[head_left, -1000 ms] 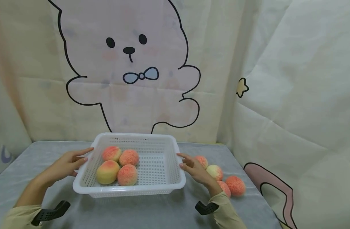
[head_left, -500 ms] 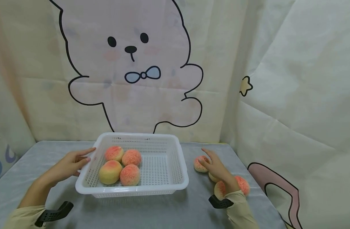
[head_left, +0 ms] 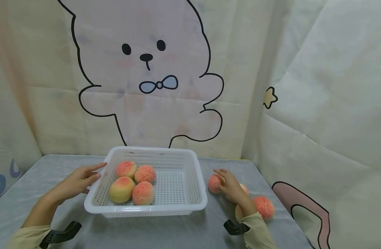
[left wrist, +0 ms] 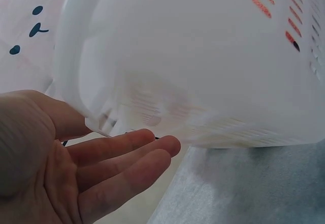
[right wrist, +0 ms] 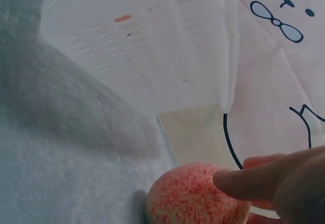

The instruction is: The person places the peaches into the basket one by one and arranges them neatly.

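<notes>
A white perforated plastic basket (head_left: 147, 209) stands on the grey cloth with several peaches (head_left: 121, 189) in its left half. At its left rim is my left hand (head_left: 75, 183), index fingertip touching the edge. In the left wrist view, that hand's fingers (left wrist: 127, 178) lie loosely extended below the basket's rim. Right of the basket, my right hand (head_left: 234, 190) holds a pinkish-red peach (head_left: 214, 183) between thumb and fingers. The right wrist view shows the thumb on this peach (right wrist: 193, 196), while the other fingers are mostly hidden behind it.
Beneath and behind the right hand lie more peaches, partly covered by it, with a redder peach (head_left: 263, 208) at the right. A grey cloth (head_left: 147, 233) covers the table. Curtains with a cartoon bear (head_left: 165, 114) hang behind it.
My right hand has left the basket's right rim, moved right and taken hold of the nearest peach, which has shifted slightly toward the basket. My left hand has stayed at the left rim.
</notes>
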A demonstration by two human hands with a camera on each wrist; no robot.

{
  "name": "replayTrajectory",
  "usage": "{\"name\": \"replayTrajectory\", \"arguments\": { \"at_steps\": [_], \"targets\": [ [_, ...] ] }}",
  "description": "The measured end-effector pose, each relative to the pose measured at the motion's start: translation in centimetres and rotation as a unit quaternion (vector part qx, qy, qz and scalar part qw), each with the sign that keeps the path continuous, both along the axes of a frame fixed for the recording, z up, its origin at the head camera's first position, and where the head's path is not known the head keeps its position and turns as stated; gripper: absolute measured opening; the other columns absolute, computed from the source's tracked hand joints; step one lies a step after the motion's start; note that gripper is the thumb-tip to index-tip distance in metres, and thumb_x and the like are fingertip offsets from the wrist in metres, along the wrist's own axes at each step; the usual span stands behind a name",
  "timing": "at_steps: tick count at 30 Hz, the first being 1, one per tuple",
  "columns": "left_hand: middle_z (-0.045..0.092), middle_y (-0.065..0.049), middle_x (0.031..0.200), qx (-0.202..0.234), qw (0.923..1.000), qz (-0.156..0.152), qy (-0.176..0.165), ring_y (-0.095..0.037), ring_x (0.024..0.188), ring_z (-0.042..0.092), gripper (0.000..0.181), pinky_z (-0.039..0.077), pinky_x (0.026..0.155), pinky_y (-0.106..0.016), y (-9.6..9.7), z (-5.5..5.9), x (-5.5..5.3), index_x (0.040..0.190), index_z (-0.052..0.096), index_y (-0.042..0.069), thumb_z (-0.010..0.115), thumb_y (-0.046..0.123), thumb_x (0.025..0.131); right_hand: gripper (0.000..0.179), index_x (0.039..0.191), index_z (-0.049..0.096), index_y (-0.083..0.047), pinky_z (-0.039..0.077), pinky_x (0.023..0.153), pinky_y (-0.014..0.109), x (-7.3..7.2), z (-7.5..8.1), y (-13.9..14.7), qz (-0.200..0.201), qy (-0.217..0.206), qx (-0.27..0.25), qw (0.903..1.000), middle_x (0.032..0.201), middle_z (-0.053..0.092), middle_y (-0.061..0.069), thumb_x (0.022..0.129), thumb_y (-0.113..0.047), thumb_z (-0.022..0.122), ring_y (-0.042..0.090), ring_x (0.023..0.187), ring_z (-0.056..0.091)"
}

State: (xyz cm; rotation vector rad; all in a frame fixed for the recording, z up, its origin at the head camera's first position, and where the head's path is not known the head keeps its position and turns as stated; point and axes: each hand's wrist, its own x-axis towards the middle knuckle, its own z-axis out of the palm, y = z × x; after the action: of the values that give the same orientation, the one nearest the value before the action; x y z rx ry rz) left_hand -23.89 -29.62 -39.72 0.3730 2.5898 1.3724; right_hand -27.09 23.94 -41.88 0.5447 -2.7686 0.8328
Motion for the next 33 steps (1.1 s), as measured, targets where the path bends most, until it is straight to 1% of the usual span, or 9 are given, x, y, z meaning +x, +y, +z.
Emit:
{"name": "replayTrajectory", "arguments": {
  "at_steps": [4,8,13,15,19,23,28,30,33],
  "targets": [
    [0.053,-0.039,0.138,-0.007,1.0,0.002,0.002,-0.029,0.104,0.069,0.066,0.064,0.072,-0.043,0.02,0.18,-0.07,0.157,0.023,-0.004,0.052,0.026,0.106,0.058,0.134,0.062,0.003,0.036,0.11,0.065,0.2,0.13,-0.11,-0.021,-0.004,0.015,0.9997,0.136,0.058,0.031,0.078,0.006,0.075,0.049,0.129,0.051],
    [0.05,-0.041,0.14,-0.013,0.9999,0.001,0.007,-0.03,0.105,0.068,0.066,0.064,0.072,-0.043,-0.14,0.08,0.0,0.157,0.023,-0.005,0.052,0.026,0.106,0.055,0.133,0.062,0.003,0.034,0.111,0.064,0.31,0.08,0.05,-0.005,-0.003,0.015,0.9999,0.132,0.064,0.025,0.08,0.001,0.078,0.045,0.127,0.055],
    [0.048,-0.041,0.141,-0.012,0.9999,0.001,0.007,-0.029,0.104,0.069,0.067,0.064,0.072,-0.043,-0.31,-0.03,0.0,0.157,0.021,-0.005,0.053,0.025,0.106,0.054,0.131,0.062,0.007,0.039,0.109,0.064,0.33,0.21,0.15,0.021,-0.023,-0.006,0.9995,0.13,0.063,0.027,0.081,-0.001,0.079,0.047,0.126,0.055],
    [0.049,-0.041,0.141,-0.009,0.9999,0.0,0.006,-0.029,0.103,0.069,0.068,0.064,0.072,-0.043,-0.26,-0.08,-0.07,0.158,0.021,-0.004,0.053,0.026,0.106,0.054,0.131,0.062,0.007,0.042,0.107,0.063,0.37,0.28,0.13,0.017,-0.03,-0.004,0.9994,0.13,0.061,0.028,0.08,0.001,0.078,0.047,0.126,0.055],
    [0.051,-0.04,0.139,-0.004,1.0,-0.002,0.005,-0.028,0.101,0.069,0.068,0.064,0.071,-0.042,-0.15,-0.2,-0.2,0.158,0.021,-0.004,0.053,0.025,0.106,0.058,0.131,0.062,0.007,0.041,0.109,0.063,0.41,0.28,0.15,0.01,-0.037,0.003,0.9993,0.132,0.061,0.031,0.077,0.001,0.081,0.049,0.127,0.054],
    [0.053,-0.039,0.137,-0.002,1.0,-0.003,-0.009,-0.026,0.1,0.068,0.067,0.064,0.07,-0.042,-0.23,-0.19,-0.17,0.159,0.017,-0.001,0.049,0.027,0.107,0.062,0.134,0.061,0.006,0.04,0.11,0.063,0.36,0.06,0.17,0.015,-0.039,0.003,0.9991,0.134,0.063,0.027,0.077,0.0,0.082,0.047,0.13,0.054],
    [0.047,-0.04,0.143,0.0,0.9995,-0.006,-0.032,-0.027,0.103,0.066,0.069,0.063,0.071,-0.043,-0.35,-0.17,-0.07,0.161,0.014,0.004,0.047,0.031,0.108,0.063,0.137,0.06,0.003,0.039,0.112,0.063,0.25,-0.33,0.29,0.007,-0.045,0.004,0.9989,0.137,0.062,0.024,0.077,0.002,0.08,0.046,0.132,0.053],
    [0.046,-0.04,0.144,0.005,0.9994,-0.009,-0.034,-0.027,0.103,0.065,0.069,0.063,0.071,-0.043,-0.4,-0.19,-0.05,0.161,0.014,0.004,0.048,0.031,0.108,0.063,0.137,0.06,0.001,0.039,0.112,0.063,0.27,-0.34,0.27,0.002,-0.047,0.004,0.9989,0.137,0.062,0.023,0.077,0.003,0.079,0.046,0.133,0.052],
    [0.048,-0.04,0.141,0.011,0.9993,-0.014,-0.034,-0.026,0.102,0.066,0.07,0.063,0.071,-0.044,-0.43,-0.22,-0.04,0.161,0.013,0.004,0.049,0.031,0.107,0.062,0.136,0.061,0.0,0.039,0.112,0.062,0.33,-0.31,0.18,-0.005,-0.046,0.003,0.9989,0.137,0.063,0.023,0.077,0.004,0.078,0.045,0.132,0.052]
  ]
}}
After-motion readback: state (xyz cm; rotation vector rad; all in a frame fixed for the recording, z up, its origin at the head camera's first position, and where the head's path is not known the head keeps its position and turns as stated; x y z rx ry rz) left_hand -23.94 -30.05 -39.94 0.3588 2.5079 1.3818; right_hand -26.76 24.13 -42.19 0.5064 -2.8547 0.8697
